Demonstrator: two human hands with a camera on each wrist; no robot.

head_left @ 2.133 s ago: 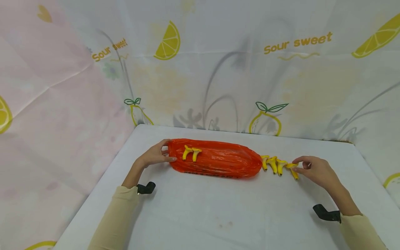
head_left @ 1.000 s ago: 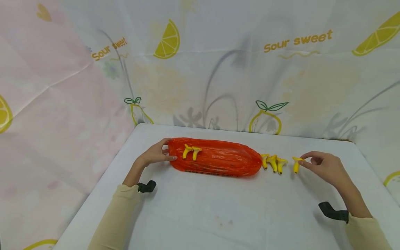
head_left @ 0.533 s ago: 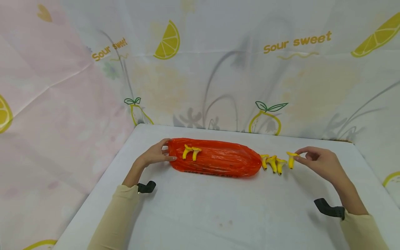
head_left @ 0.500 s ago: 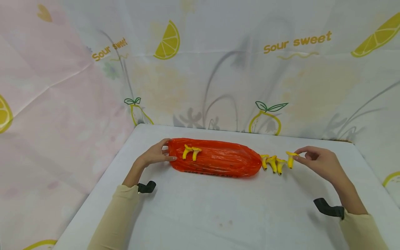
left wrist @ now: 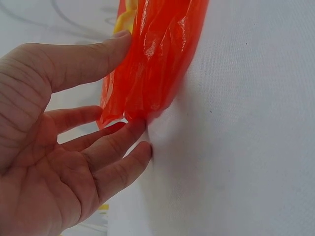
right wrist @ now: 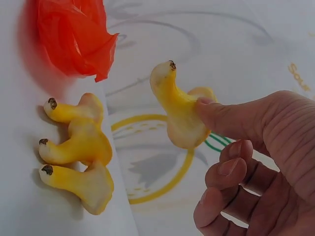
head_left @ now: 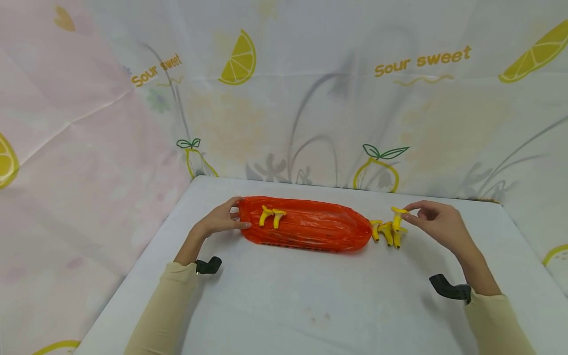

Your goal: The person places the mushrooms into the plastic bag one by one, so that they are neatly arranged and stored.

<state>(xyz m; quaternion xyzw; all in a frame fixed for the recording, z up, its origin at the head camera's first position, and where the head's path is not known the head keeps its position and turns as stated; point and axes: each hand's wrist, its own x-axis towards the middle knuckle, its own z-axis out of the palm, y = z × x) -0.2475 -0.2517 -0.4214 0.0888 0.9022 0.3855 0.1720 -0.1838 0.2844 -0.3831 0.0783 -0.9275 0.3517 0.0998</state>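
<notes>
Pinching a yellow mushroom [right wrist: 178, 112] right of a red bag [head_left: 315, 229]

Holds it clear of the white bench [head_left: 284, 305] with thumb and fingers of the right hand [head_left: 439, 225], near three more mushrooms [head_left: 387, 234] lying in a row just beside the bag's right end. Grips the bag's left end between thumb and fingers of the left hand [head_left: 220, 218]. Has two further mushrooms [head_left: 277, 218] resting side by side on top of the bag, toward its left end.
</notes>
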